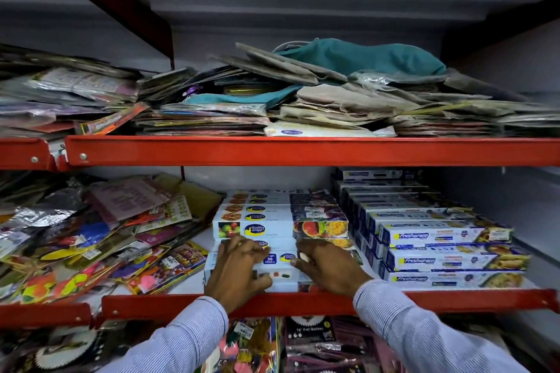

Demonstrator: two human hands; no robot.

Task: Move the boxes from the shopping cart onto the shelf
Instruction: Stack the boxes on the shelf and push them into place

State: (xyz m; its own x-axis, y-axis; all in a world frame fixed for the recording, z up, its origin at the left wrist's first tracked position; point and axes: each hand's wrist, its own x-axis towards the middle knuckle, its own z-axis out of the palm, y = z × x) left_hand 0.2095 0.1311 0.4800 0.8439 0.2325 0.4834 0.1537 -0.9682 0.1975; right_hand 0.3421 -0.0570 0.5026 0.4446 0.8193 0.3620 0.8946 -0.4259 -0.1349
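Observation:
A stack of white wrap boxes (pixel 281 228) with fruit pictures stands in the middle of the lower red shelf (pixel 454 300). My left hand (pixel 239 272) lies flat on the left part of the front box (pixel 278 274), fingers spread over its top. On the right part of that same box presses my right hand (pixel 327 266), fingers curled at its upper edge. Both hands are touching the box at the shelf's front edge. The shopping cart is out of view.
Blue-and-white foil boxes (pixel 448 260) are stacked to the right of the white ones. Colourful party packets (pixel 100 251) are heaped on the left. The upper shelf (pixel 303 150) carries piles of paper bags and a teal cloth (pixel 363 57). More packets hang below.

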